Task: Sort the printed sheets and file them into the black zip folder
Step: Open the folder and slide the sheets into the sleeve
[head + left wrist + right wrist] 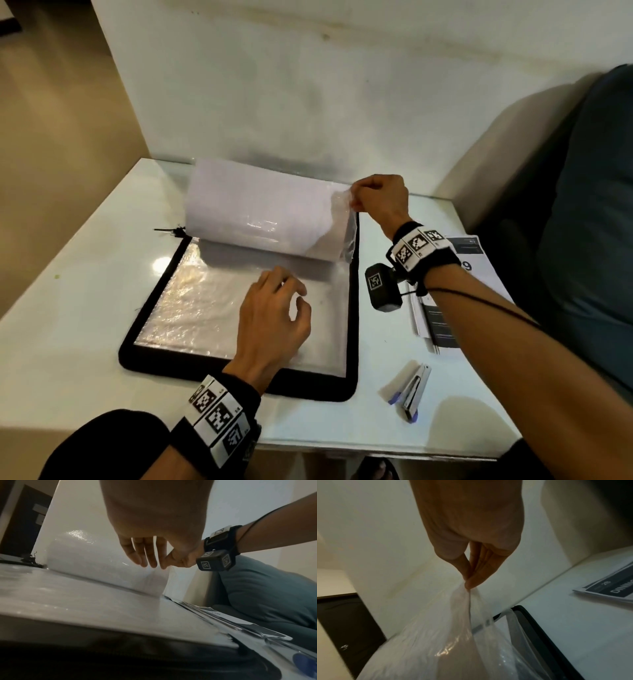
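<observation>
The black zip folder [352, 308] lies open on the white table, showing clear plastic sleeves. My right hand [354, 204] pinches the top right corner of one sleeve [260, 209] and holds it lifted and curled over the spine; the right wrist view shows thumb and fingers [468, 584] pinching the thin plastic [450, 635]. Just over the flat lower sleeve [191, 308] is my left hand [291, 291], fingers loosely curled and holding nothing; the fingertips [147, 562] hang above the page. The printed sheets [474, 255] lie to the right of the folder, partly under my right forearm.
A stapler [414, 390] with blue ends lies at the table's front right. The wall stands right behind the folder. A teal cushion [596, 240] and sofa arm border the table on the right. Bare table top [68, 308] lies left of the folder.
</observation>
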